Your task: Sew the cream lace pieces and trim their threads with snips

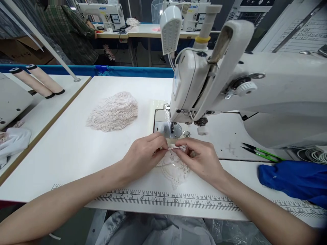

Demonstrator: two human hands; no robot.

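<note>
A piece of pale lace (175,169) hangs between my two hands, just in front of the sewing machine (190,85). My left hand (146,153) pinches its upper edge from the left side. On the other side, my right hand (201,158) pinches the same edge between thumb and fingers. The lower, scalloped part of the lace spreads over the white table. Behind the hands are the metal needle plate (166,128) and the presser foot, both free of fabric as far as I can see. A pile of similar lace pieces (114,111) lies to the left.
Green-handled thread snips (263,152) and a blue cloth (293,180) lie at the right. A printed ruler (153,200) runs along the front edge. Two thread cones (38,81) lie at the left. Across the aisle, a person in a plaid shirt (67,32) sits near another machine.
</note>
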